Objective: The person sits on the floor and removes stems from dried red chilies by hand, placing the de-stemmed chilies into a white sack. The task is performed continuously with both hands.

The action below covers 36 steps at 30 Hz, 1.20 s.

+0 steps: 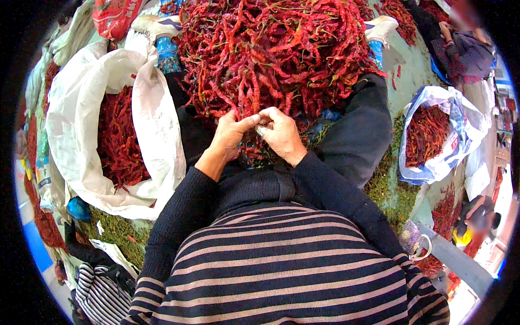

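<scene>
A large heap of wrinkled red chili peppers (271, 59), with some green stems, rises between my spread legs. At its near edge my left hand (230, 136) and my right hand (283, 134) meet, thumbs and fingertips close together. Red peppers show just below the left palm, and that hand's curled fingers seem wrapped around some of them. The right hand is closed in a pinch, with a small pale patch at its fingertips; what it holds is too small to tell. Both hands partly hide the peppers beneath them.
On the left stands a white woven sack (162, 130) with red peppers inside. A smaller white-and-blue bag (474, 127) of peppers stands on the right. Green stems (116, 230) litter the floor. A grey bench (457, 265) is at lower right. Other people sit nearby.
</scene>
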Tool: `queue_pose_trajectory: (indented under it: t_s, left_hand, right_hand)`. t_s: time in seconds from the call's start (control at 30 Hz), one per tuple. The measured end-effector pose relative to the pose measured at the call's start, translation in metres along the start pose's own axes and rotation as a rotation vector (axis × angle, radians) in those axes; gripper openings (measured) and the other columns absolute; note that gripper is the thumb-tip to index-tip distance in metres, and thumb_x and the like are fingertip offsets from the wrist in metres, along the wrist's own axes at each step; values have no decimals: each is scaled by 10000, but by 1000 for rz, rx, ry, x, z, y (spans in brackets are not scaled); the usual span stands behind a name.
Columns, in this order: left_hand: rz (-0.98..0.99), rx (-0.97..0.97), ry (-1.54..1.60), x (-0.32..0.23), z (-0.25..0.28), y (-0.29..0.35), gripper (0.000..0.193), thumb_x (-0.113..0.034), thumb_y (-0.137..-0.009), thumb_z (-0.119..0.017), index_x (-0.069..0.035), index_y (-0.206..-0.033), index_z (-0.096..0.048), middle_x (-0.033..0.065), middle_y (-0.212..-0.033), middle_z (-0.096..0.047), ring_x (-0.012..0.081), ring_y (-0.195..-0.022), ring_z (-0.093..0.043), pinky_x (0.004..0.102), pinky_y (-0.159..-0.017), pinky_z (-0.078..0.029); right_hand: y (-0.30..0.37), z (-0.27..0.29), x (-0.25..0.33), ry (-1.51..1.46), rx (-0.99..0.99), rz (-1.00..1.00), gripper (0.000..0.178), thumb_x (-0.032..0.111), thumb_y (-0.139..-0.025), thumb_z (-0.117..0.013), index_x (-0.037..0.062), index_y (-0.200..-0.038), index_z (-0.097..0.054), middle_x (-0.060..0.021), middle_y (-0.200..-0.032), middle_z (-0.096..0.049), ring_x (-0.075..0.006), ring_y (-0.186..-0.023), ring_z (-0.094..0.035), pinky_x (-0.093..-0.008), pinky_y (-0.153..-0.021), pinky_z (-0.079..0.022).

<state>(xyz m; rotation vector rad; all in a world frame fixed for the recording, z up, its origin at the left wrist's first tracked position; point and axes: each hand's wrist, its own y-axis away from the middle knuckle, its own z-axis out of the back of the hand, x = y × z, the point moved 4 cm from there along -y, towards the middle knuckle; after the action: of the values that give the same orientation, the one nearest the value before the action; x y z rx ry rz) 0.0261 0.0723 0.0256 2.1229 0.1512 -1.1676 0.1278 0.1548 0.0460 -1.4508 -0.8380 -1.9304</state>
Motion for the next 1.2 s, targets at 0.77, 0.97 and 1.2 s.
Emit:
queue_pose_trajectory:
  t_s: [0.77,0.97,1.2]
  left_hand:
    - [-208,48,-126,-50,-40,32,183,-45,-756,-579,8,-930,-593,63,-852,-633,147,-744,-600,279,-717,-479]
    - [-159,33,10,-47,-36,32,244,-32,-744,-573,13,-984,-564,86,-897,-626,171,-765,-605,298,-728,-486]
    - [-156,-27,55,-46,-34,31,201,-1,-726,-585,7,-927,-589,69,-847,-630,139,-716,-595,269,-699,-477]
  right_hand:
    - [-3,44,50,-255,59,14,179,112,-784,-610,-19,-905,-595,-60,-759,-620,-106,-671,-567,-243,-615,-463]
    - [-7,38,40,-323,59,-63,115,103,-790,-589,-6,-823,-599,-23,-651,-589,-74,-568,-531,-231,-517,-437]
    - [-6,36,40,-200,51,-19,93,81,-752,-588,-3,-792,-588,-72,-657,-600,-147,-560,-565,-271,-529,-456]
